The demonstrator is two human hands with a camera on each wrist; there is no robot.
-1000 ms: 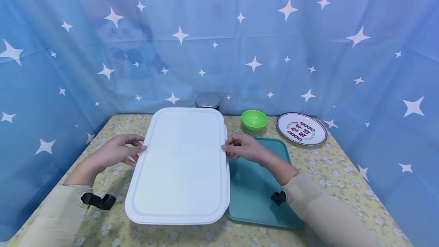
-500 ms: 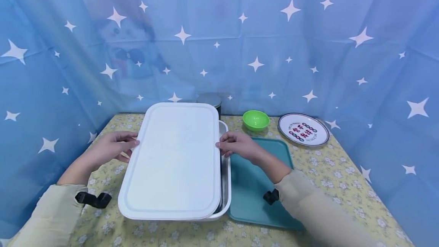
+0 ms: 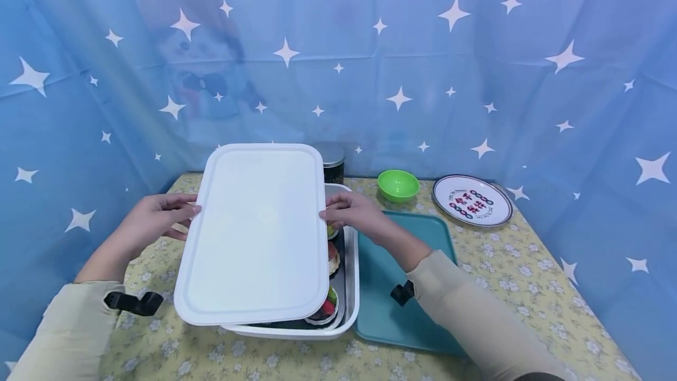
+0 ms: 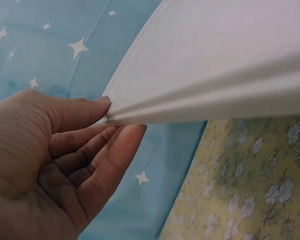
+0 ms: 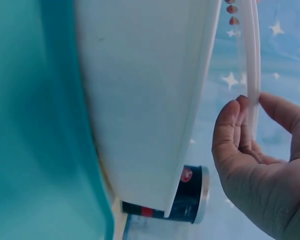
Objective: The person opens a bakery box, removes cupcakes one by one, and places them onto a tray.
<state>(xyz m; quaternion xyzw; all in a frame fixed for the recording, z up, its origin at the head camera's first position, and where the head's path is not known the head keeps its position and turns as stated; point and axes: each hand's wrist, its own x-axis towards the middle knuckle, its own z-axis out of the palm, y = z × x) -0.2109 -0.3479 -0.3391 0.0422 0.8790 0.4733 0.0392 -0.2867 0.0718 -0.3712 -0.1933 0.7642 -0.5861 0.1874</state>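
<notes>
Our left hand [image 3: 158, 219] pinches the left edge of a flat white rectangular lid [image 3: 256, 234], which we hold tilted over a white rectangular box [image 3: 352, 293], hiding most of its inside and part of a dark round tin [image 3: 334, 174] behind. Our right hand [image 3: 357, 214] pinches the lid's right edge, its forearm crossing above a teal rectangular tray [image 3: 378, 304]. Beyond the tray, we see a glossy green round bowl [image 3: 399, 186], then a white oval plate [image 3: 472, 200] with a dark rim.

On the table [image 3: 508, 287] before me: a box [image 3: 354, 275] at left, food pieces [image 3: 330, 306] inside, a lid [image 3: 254, 234] over its left part, between the person's left hand [image 3: 153, 219] and right hand [image 3: 355, 214]; at right, a tray [image 3: 404, 287]; beyond it, a bowl [image 3: 398, 186], farther right a plate [image 3: 472, 200]; behind the box, a tin [image 3: 334, 173].
</notes>
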